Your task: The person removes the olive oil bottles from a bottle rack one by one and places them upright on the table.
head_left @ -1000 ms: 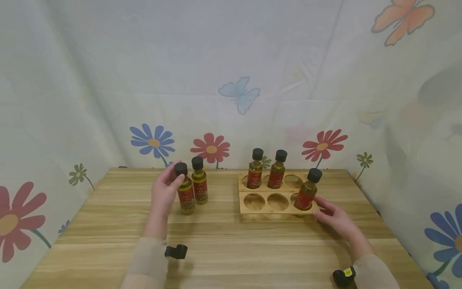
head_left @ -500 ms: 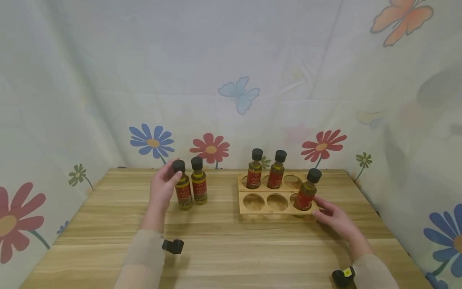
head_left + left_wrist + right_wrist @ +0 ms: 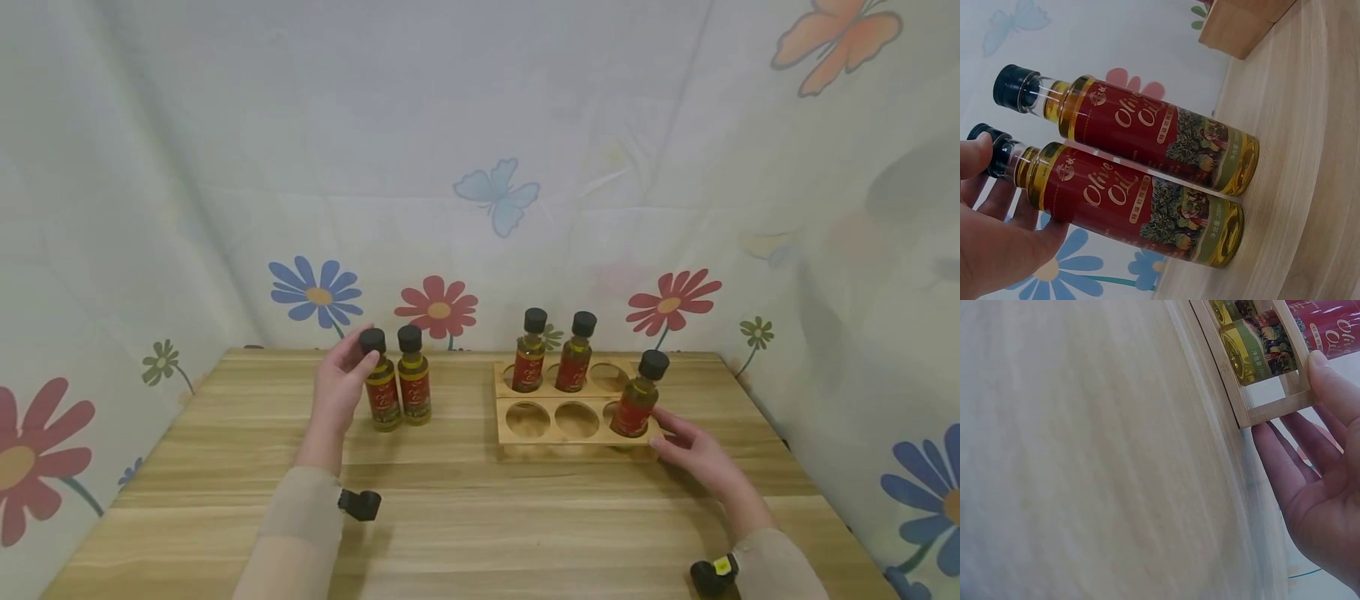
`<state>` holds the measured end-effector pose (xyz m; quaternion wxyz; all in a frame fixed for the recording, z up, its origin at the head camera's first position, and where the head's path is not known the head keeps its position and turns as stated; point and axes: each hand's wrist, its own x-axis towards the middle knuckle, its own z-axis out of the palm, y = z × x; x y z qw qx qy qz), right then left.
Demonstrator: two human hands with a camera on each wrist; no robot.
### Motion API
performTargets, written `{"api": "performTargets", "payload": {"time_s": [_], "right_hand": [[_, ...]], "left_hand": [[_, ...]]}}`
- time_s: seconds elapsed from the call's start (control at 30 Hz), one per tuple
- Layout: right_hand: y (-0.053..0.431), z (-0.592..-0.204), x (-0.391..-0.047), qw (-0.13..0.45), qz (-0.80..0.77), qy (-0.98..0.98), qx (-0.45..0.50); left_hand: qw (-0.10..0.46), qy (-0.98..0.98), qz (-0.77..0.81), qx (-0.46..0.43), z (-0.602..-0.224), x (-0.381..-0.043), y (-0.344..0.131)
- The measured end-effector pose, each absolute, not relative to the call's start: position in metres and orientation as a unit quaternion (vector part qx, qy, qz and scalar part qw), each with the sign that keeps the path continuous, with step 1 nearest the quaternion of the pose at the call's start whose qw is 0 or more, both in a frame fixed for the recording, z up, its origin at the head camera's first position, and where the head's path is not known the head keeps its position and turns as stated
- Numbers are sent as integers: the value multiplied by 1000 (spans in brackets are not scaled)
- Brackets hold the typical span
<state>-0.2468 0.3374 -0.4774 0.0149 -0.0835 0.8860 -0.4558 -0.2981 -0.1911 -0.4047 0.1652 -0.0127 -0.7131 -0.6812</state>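
Note:
My left hand grips an olive oil bottle by its black cap and neck, thumb on the cap. In the left wrist view the held bottle has a red label and sits close beside a matching olive oil bottle. Whether its base touches the table, I cannot tell. Farther right, my right hand holds the right end of the wooden bottle rack. Its thumb lies on the upper board and its fingers against the end. An olive oil bottle stands in the rack's front right hole.
Two more olive oil bottles fill the back row's left hole and middle hole. Three holes in the rack hold nothing. A patterned cloth hangs behind the wooden table.
My left hand has shifted the gripped bottle slightly back, first a little left, then back toward the bottle beside it. My right hand and the rack have stayed put.

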Motion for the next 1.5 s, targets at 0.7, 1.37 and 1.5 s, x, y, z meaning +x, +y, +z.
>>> {"api": "performTargets", "payload": {"time_s": [0.7,1.37,1.5], "right_hand": [[337,-476,-245,16,-449,891,-72],[339,-479,-248,23,-463,884,-65],[339,-480,-248,20,-464,883,-69]], "left_hand": [[158,-722,-673,-26,-407,-299,-194],[170,-744,-646,-2,-401,-283,-200],[174,-756,-631,-1,-398,-276,-201]]}}
